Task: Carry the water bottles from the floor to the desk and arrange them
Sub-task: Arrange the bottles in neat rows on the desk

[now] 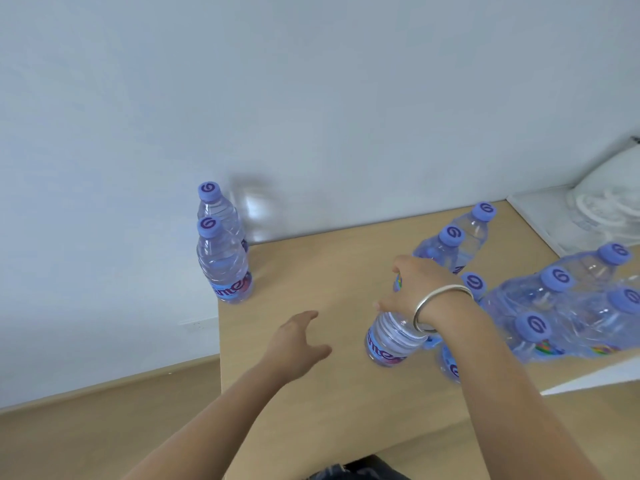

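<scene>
Standing at about 9 o'clock on the desk (pixel 311 268), 2 upright water bottles (pixel 223 261) sit one behind the other at the far left corner, close to the white wall (pixel 311 98), their purple caps on and their labels partly readable. Toward 7 o'clock the left hand (pixel 298 341) hovers just above the wooden surface with its fingers spread and relaxed, holding nothing and touching no bottle. Near the centre, at about 5 o'clock from the middle of the desk, the right hand (pixel 415 289) comes down over the top of a single upright bottle (pixel 391 341), its fingers curled around the neck and cap so that the cap is hidden; a silver bangle (pixel 440 306) circles that wrist. Just beside this bottle, partly hidden by the right forearm, another bottle (pixel 450 365) shows only its lower part. At 1 o'clock a pair of bottles (pixel 460 240) stands together near the wall edge. At 3 o'clock a shrink-wrapped pack of bottles (pixel 568 313) lies at the right side of the desk, at least 5 purple caps visible through blur. Beyond it, at 2 o'clock, white bedding (pixel 599 206) lies beside the desk.
</scene>
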Available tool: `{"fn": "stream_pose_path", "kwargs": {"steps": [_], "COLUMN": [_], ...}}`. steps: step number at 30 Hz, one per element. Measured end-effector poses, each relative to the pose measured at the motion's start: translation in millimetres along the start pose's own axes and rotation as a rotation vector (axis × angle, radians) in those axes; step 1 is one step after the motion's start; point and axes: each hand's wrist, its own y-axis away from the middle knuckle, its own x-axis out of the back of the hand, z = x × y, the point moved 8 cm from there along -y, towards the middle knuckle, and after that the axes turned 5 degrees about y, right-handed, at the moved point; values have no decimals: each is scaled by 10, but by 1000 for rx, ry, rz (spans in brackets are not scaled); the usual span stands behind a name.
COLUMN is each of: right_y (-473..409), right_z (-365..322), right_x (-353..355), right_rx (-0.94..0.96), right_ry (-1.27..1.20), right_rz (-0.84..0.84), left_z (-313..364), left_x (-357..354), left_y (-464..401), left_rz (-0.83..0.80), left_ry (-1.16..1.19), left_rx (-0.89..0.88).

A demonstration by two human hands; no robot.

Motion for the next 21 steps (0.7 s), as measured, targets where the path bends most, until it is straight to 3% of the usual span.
{"fn": "stream_pose_path", "kwargs": {"steps": [5,11,14,21], "right_y": [111,164,124,143], "right_z": [104,288,209,-464], "right_x": [-163,-151,-100,366], "right_rx": [98,6,36,311], "right_ry": [-162,-632,-722,-816], "right_rz": [51,390,389,315], "left_z": [148,107,112,136], "left_x": [-280,-441,-360,125], "left_y": [-26,22,44,265], "left_rz": [-106,-168,-155,-18], "left_ry": [51,194,251,516], "left_rx": [-21,6,-31,-47]}}
